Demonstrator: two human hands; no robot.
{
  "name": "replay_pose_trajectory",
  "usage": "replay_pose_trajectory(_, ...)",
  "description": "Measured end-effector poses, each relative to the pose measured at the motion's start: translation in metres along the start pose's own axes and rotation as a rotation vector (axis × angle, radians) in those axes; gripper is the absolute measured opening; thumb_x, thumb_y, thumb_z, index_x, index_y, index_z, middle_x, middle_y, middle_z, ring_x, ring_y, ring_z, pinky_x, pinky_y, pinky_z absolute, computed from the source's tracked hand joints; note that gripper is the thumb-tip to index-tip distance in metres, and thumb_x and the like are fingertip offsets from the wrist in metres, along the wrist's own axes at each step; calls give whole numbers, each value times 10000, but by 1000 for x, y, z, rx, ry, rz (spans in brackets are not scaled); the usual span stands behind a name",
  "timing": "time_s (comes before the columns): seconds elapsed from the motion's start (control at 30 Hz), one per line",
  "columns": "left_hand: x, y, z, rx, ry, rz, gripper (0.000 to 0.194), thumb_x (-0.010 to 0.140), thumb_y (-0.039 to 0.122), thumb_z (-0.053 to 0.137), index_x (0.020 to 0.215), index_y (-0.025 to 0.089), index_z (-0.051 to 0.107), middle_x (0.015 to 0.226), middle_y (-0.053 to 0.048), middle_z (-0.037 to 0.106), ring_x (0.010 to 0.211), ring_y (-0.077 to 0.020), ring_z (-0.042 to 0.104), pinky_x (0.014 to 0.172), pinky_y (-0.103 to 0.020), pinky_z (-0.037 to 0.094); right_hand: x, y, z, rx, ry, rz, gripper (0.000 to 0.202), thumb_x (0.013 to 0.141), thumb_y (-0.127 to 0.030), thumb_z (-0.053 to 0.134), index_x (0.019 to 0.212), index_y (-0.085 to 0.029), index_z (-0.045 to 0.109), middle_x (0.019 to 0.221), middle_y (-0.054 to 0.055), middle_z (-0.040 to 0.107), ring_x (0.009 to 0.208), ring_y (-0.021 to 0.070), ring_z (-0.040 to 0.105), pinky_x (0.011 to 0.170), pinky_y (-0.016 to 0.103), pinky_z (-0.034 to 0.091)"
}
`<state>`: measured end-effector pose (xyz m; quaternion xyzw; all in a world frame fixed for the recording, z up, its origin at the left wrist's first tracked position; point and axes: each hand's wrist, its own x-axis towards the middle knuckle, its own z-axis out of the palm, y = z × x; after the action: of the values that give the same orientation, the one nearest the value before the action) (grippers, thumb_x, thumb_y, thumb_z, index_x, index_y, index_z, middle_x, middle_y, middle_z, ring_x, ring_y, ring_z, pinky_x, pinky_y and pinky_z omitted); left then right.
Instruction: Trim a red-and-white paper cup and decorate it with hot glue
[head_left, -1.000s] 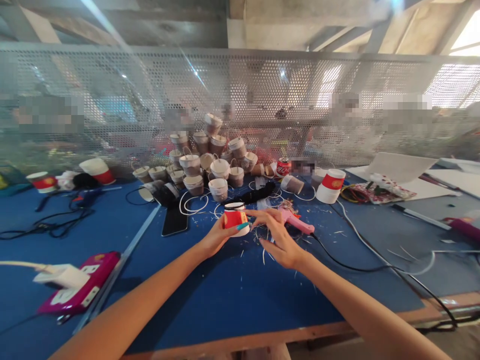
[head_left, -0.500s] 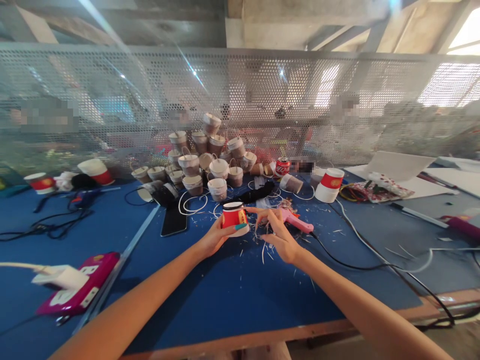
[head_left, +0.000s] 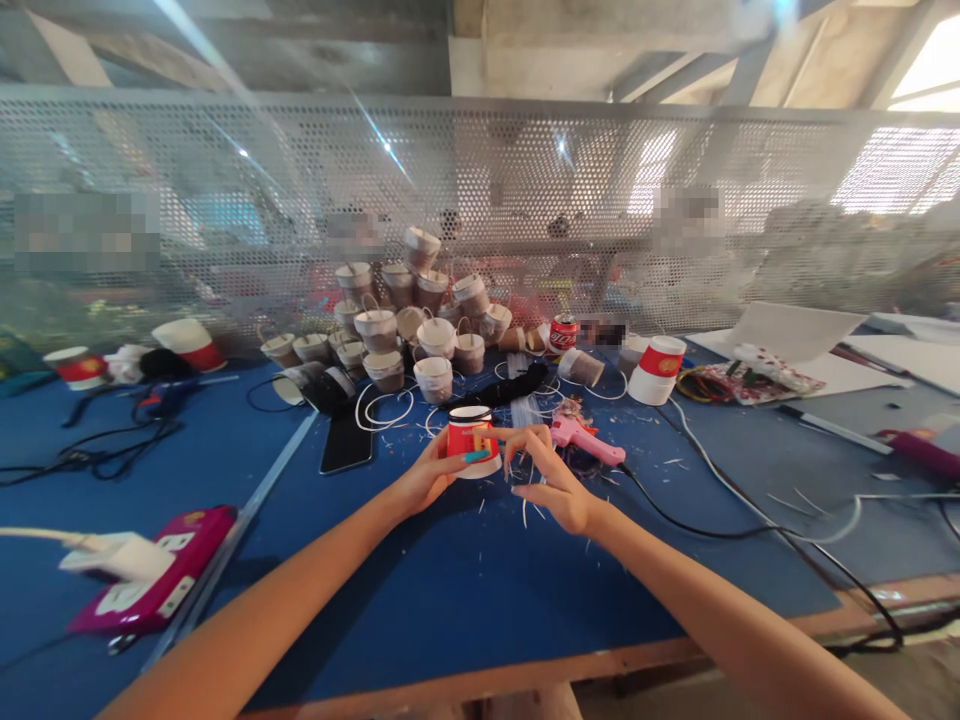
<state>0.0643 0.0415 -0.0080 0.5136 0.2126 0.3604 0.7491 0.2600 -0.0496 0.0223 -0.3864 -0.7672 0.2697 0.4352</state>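
A red and white paper cup (head_left: pixel 474 462) with a black band round its top edge is held above the blue table by my left hand (head_left: pixel 424 480), the thumb across its front. At the cup's right side is my right hand (head_left: pixel 553 482), its fingers apart and bent, the index fingertip at the cup's red wall. Nothing shows between the right fingers. Behind the right hand lies a pink glue gun (head_left: pixel 589 440) with a black cord. The left fingers behind the cup are hidden.
Small grey-brown pots (head_left: pixel 377 330) are piled at the back centre, near a red can (head_left: pixel 563 334). A black phone (head_left: pixel 347 440) lies left of the cup. A magenta power strip (head_left: pixel 176 575) is at the left. Stacked cups (head_left: pixel 657 370) stand right. A perforated screen (head_left: pixel 525 180) spans the back.
My right hand has shifted slightly left, its index finger now against the cup. The cup has turned a little in my left hand and sits slightly lower.
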Motion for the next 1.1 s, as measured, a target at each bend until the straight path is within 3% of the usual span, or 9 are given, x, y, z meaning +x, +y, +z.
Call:
replay_pose_trajectory(0.17,0,-1,-5,-82,-79,-61,568,592,226,762,1137,194,606,1050,-82,702,987,-275,637,916,-416,425,2,5,1,221,110,24,261,631,-115,443,862,-232,415,1282,43,535,1118,235,424,949,419,329)
replay_pose_trajectory(0.37,-1,0,-8,-133,-69,-66,569,582,221,737,1135,179,608,1079,-98,696,983,-296,639,923,-454,418,5,14,-2,354,214,78,273,580,-93,423,814,-227,378,1223,57,570,945,197,501,763,325,401)
replay_pose_trajectory(0.5,-2,3,-5,-135,-136,-76,555,590,226,715,1131,151,616,1074,-112,697,1000,-315,632,931,-463,413,8,26,-5,340,276,134,229,597,-119,422,797,-222,383,1104,68,597,863,187,492,734,314,406)
replay_pose_trajectory(0.67,-1,3,-4,-154,-143,-63,548,598,216,704,1133,137,616,1168,-124,658,1041,-313,615,942,-457,415,7,27,-5,207,482,139,260,576,-154,455,825,-216,416,974,52,548,775,173,456,706,302,387)
replay_pose_trajectory(0.73,0,1,-6,-176,-116,-63,519,622,192,694,1132,143,613,1155,-115,666,1041,-299,618,967,-461,398,5,23,-4,210,447,65,283,569,-145,460,843,-214,434,993,50,546,798,176,462,727,309,378)
replay_pose_trajectory(0.83,0,-1,-8,-206,-103,-69,522,635,183,701,1146,137,605,1131,-107,679,1040,-285,621,993,-466,381,3,15,-1,250,252,-15,284,591,-132,457,863,-212,462,1084,57,569,914,207,475,779,341,361)
replay_pose_trajectory(0.97,0,-3,-11,-186,-94,-34,536,621,233,750,1130,147,609,1071,-101,700,1004,-282,633,951,-469,420,1,10,4,225,84,33,287,603,-117,459,872,-216,468,1217,44,558,1035,230,437,844,371,320)
replay_pose_trajectory(1.1,1,-5,-14,-104,-43,-14,519,592,176,776,1088,187,625,1019,-64,715,949,-247,651,921,-416,435,2,9,6,258,25,74,313,591,-113,458,885,-220,460,1295,30,519,1056,227,427,849,369,312)
